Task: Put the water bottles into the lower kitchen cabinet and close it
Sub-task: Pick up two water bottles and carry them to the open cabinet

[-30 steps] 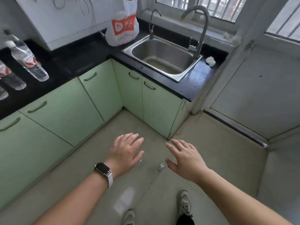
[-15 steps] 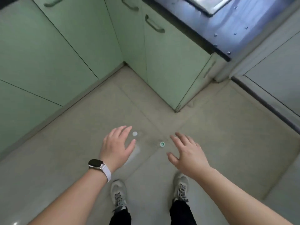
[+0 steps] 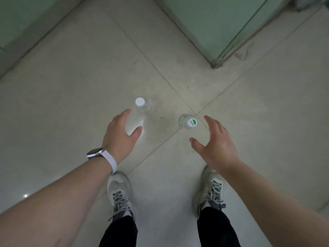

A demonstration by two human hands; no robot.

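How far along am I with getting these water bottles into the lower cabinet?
Nothing looks done yet. Two bottles, white-capped and green-capped, stand on the floor. Your left hand is curling beside the white-capped one, your right hand open near the other. Left: grasp both, open the cabinet, load, close.

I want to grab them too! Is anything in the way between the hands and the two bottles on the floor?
Nothing visible. The left hand is beside the white-capped bottle, the right hand near the green-capped bottle, only bare floor between.
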